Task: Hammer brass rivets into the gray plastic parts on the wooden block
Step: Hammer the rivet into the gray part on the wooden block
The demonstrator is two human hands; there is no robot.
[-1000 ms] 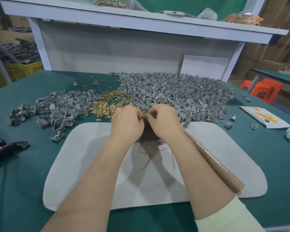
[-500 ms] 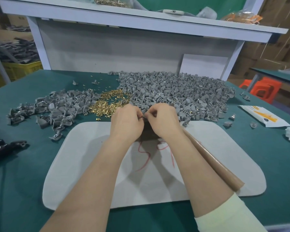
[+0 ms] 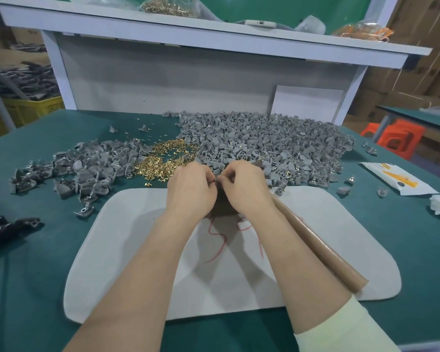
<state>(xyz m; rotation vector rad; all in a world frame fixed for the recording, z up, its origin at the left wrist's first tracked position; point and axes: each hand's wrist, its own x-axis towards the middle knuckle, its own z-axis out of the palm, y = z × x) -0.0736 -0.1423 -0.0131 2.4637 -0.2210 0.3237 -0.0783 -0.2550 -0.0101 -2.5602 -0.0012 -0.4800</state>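
My left hand (image 3: 191, 191) and my right hand (image 3: 247, 191) meet fingertip to fingertip over a dark wooden block (image 3: 221, 205) at the far edge of the white mat (image 3: 127, 250). Both pinch a small gray plastic part (image 3: 217, 183) that the fingers mostly hide. A brown wooden hammer handle (image 3: 323, 247) runs under my right forearm toward the lower right; its head is hidden. Loose brass rivets (image 3: 168, 161) lie just beyond my left hand. A big heap of gray plastic parts (image 3: 277, 146) lies behind my right hand.
A smaller pile of gray parts (image 3: 81, 168) is at the left on the green table (image 3: 36, 275). A black tool (image 3: 8, 226) lies at the left edge. A white packet (image 3: 396, 179) sits at the right. A white shelf (image 3: 214, 44) overhangs the back.
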